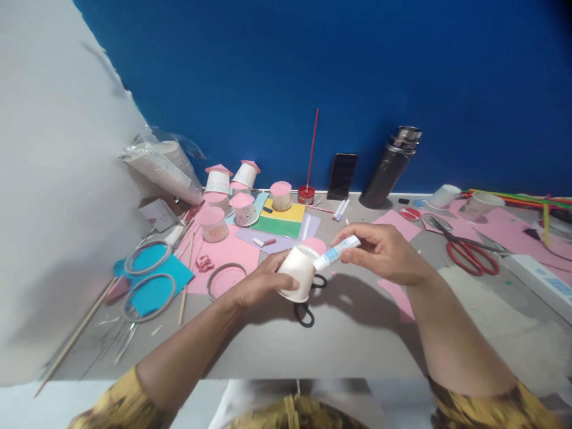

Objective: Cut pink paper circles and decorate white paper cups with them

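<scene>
My left hand (268, 277) is wrapped around a white paper cup (298, 274), which is tilted with its narrow end up and toward the right. Between the thumb and fingers of my right hand (379, 250) is a white and blue glue tube (336, 254). The tube's lower end is at the edge of the cup's narrow end; whether they touch I cannot tell. Black-handled scissors (304, 316) lie under the cup, their blades hidden. A pink paper piece (316, 244) shows just behind the cup.
Several pink-topped paper cups (245, 210) stand at the back left, near stacked cups (163, 170) in plastic. Embroidery hoops (149, 298) lie at left. A phone (342, 176) and a dark flask (389, 170) lean against the blue wall. Red-handled scissors (472, 256) lie at right.
</scene>
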{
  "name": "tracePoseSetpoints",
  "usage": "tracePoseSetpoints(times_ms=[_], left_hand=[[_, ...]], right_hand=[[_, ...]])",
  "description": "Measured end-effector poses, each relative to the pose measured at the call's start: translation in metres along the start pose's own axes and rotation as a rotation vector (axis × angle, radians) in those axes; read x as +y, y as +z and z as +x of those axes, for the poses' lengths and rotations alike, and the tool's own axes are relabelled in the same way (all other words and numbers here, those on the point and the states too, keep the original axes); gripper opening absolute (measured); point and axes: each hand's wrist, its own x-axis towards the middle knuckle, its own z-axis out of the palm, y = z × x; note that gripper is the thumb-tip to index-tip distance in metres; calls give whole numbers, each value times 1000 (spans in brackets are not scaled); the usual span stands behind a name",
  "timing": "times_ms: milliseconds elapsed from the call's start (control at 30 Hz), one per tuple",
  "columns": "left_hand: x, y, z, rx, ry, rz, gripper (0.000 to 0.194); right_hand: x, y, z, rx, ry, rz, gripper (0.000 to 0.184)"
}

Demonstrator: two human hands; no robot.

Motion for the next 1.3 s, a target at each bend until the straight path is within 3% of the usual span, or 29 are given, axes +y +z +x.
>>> tracePoseSetpoints(times_ms=[133,300,567,767,900,1133,1300], left_hand=[[-2,-1,0,-39,-43,-84,66],[-5,0,0,37,-71,-82,59],[-4,-2,-1,-43,-82,11,58],[0,1,-1,-36,-99,105,53],[1,1,-1,-51,-91,114,49],[0,0,-1,-102,-114,74,56],[2,1,-4,-122,-140,68,60]], right_hand=[[3,-4,2,61,50,44,22],[6,-4,3,-8,3,119,23],[3,2,2,24,-22,-53,17],[-1,2,0,96,-81,-269,12],[-3,2,-2,0,-179,-142,15],[5,3,3,-7,-193,-25,11],[5,-2,2,-139,-126,-55,11]])
